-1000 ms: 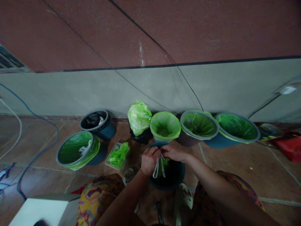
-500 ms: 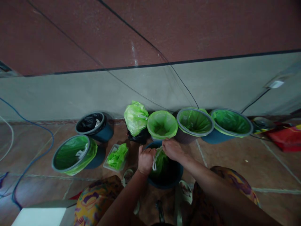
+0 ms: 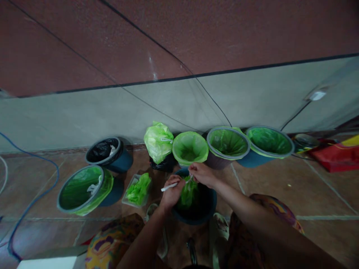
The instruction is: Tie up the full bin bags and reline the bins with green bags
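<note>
Over a dark blue bin [image 3: 211, 211] between my feet, both hands work at the gathered top of a green bin bag [image 3: 188, 196] that hangs down inside it. My left hand [image 3: 172, 192] is closed on the bag's white drawstring [image 3: 169, 187], one end of which sticks out to the left. Pinched fingers of my right hand [image 3: 202, 174] grip the drawstring at the far side of the bag's neck. What the bag contains is hidden.
Along the wall stand a tied green bag [image 3: 158, 140] and lined bins [image 3: 190, 147], [image 3: 228, 144], [image 3: 269, 142]. At left are a black-lined bin [image 3: 123, 160], a green-lined bin [image 3: 108, 186] and a clear tub [image 3: 146, 200] of folded green bags. A blue cable [image 3: 53, 183] crosses the floor.
The bag's top has been drawn into a narrower bunch. The drawstring end now points out left of my left hand, instead of looping down beside it. The view has shifted slightly.
</note>
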The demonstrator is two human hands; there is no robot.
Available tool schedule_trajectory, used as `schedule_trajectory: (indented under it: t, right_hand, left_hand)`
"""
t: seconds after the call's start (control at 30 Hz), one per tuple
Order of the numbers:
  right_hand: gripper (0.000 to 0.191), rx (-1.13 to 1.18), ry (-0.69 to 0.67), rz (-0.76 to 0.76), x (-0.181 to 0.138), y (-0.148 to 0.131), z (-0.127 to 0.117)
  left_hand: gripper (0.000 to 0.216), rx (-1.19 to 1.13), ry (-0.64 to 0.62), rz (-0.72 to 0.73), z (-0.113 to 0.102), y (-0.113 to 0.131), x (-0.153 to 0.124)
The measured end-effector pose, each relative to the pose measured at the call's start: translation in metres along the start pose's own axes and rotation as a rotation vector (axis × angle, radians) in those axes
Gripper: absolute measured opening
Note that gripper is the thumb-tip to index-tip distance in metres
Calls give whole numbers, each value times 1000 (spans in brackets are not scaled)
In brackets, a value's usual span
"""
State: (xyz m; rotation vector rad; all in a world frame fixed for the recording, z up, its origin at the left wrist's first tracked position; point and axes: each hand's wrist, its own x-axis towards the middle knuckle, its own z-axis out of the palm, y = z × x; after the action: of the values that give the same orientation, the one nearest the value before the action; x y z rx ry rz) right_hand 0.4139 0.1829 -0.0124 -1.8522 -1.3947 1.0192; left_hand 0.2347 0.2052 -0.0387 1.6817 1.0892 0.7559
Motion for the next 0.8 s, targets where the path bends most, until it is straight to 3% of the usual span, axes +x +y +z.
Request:
schedule_trajectory:
  t: [0.1, 0.17, 0.23, 0.4, 0.6, 0.67, 0.8]
  right_hand:
    - [19, -229, 38, -183, -3, 0, -1]
    - [20, -234, 15, -228, -3, -3, -3]
    - [17, -93, -40, -202, -3, -7, -6]
    - [17, 356, -287, 65, -5, -18, -17]
    - [24, 458, -453, -43, -13, -26, -15]
    - [32, 523, -435, -29, -12, -25, -11]
    - [35, 580, -155, 65, -8, -18, -8]
  left_hand:
    - [34, -181, -49, -79, 0, 3, 4]
    - [39, -274, -81, -168, 2, 3, 4]
    - [43, -385, -93, -243, 5, 1, 4]
    - [43, -584, -74, -296, 9, -4, 6]
    - [39, -471, -277, -144, 7, 10, 3]
    - [37, -396, -287, -111, 9, 12, 1]
    - [29, -287, -184, -103, 11, 8, 0]
